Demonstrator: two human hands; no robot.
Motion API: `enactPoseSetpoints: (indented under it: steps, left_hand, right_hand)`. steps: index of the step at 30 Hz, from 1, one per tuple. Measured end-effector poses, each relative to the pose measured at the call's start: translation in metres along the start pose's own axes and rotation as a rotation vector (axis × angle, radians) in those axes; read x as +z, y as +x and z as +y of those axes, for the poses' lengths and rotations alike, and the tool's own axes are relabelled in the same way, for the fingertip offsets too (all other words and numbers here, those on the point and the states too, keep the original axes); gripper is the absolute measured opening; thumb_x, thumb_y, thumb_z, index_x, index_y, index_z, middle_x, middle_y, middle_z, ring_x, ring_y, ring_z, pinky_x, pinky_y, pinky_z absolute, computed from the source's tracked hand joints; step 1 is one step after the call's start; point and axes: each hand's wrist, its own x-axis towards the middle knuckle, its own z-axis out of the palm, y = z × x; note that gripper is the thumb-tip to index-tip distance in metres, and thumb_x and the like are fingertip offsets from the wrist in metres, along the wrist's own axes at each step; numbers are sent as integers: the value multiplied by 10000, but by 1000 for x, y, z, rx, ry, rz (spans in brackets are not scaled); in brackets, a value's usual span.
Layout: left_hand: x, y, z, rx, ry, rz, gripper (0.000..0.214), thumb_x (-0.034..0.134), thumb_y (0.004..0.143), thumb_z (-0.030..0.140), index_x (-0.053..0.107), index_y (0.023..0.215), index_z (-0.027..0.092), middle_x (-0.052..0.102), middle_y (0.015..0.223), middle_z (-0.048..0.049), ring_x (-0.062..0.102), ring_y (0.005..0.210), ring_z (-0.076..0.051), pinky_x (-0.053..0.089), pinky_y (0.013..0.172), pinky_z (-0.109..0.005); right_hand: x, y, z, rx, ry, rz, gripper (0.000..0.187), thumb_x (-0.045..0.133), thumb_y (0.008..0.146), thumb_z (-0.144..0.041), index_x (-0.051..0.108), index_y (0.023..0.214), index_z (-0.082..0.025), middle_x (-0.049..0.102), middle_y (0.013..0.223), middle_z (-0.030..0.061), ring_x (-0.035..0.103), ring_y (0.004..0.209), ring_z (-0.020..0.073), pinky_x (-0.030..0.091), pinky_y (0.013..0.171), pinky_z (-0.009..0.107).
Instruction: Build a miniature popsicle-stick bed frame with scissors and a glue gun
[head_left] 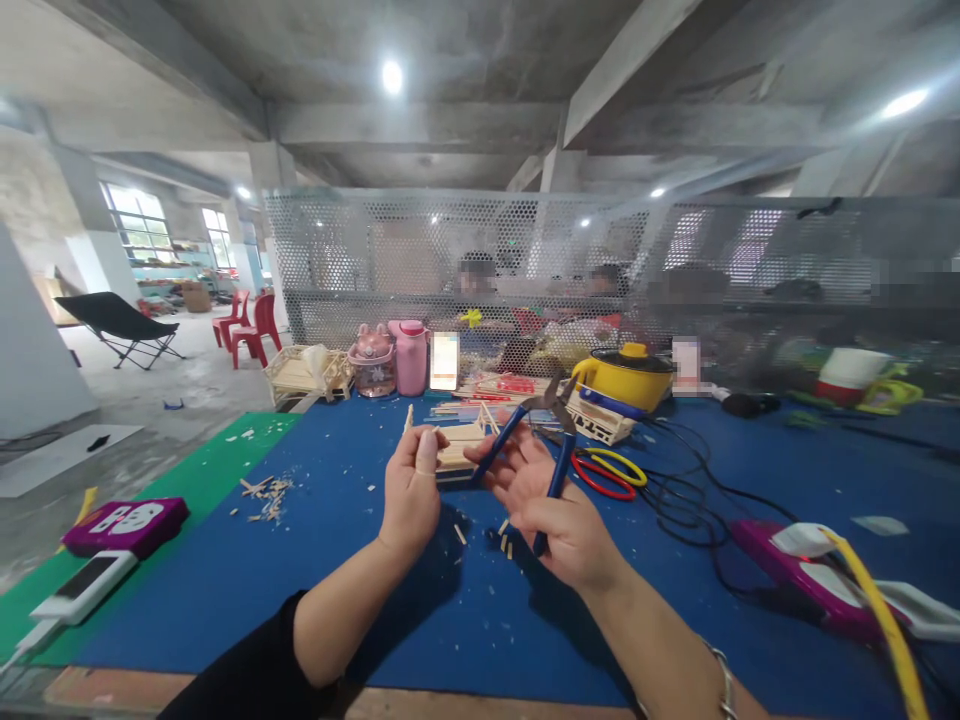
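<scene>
My left hand (412, 485) is closed in a pinch, thumb up, at the left end of a small model made of pale wooden sticks (461, 452). Whatever lies between its fingertips is too small to make out. Diagonal cutters (556, 405) with blue handles rest in my right hand (559, 510), jaws pointing up and away from me, handles spread. The fingertips of that hand come close to the model's right side; whether they touch it I cannot tell. Short cut stick pieces (507, 540) lie on the blue mat (450, 630) below my hands.
Stick offcuts (266, 497) lie at left. Behind stand another stick model (307, 375), a pink bottle (411, 358), a lit phone (444, 362) and a yellow pot (630, 378). Black cables (697, 500) and a purple power strip (802, 580) occupy the right. A perforated metal screen (412, 240) crosses the back; people sit beyond.
</scene>
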Motion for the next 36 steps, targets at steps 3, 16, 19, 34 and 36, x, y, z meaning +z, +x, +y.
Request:
enactPoseSetpoints:
  steps: [3, 16, 19, 34, 36]
  left_hand:
    - [-3, 2, 0, 58, 21, -30, 253, 434, 877, 390, 547, 779, 185, 545, 752, 6, 488, 690, -114, 395, 665, -215]
    - [-5, -4, 1, 271, 267, -68, 306, 411, 900, 343, 581, 726, 158, 577, 662, 2, 515, 630, -112, 400, 622, -221]
    - [-7, -2, 2, 324, 319, -56, 277, 408, 905, 313, 601, 778, 159, 590, 691, 0, 518, 648, -111, 394, 631, -218]
    - [-9, 0, 4, 316, 318, -117, 292, 411, 906, 307, 590, 732, 155, 575, 675, 7, 499, 626, -100, 375, 609, -206]
    - [-8, 0, 5, 312, 327, -113, 295, 412, 905, 309, 589, 726, 155, 575, 672, 6, 499, 624, -102, 374, 607, -208]
  right_hand:
    - [-5, -4, 2, 140, -272, 49, 789, 462, 518, -66, 423, 1280, -268, 558, 1095, 27, 524, 1033, 194, 355, 997, 410]
    - [6, -8, 5, 279, -549, -78, 872, 417, 542, -105, 311, 1402, -202, 483, 1215, 62, 473, 1001, 195, 384, 901, 345]
    - [6, -8, 7, 293, -531, -93, 887, 416, 534, -104, 303, 1407, -212, 495, 1172, 58, 473, 995, 193, 386, 888, 340]
    - [7, -8, 7, 251, -541, -109, 827, 426, 553, -91, 358, 1365, -228, 507, 1002, 33, 458, 908, 177, 386, 823, 322]
    - [6, -8, 8, 244, -559, -111, 850, 422, 552, -89, 327, 1386, -226, 503, 1013, 37, 454, 930, 182, 379, 844, 326]
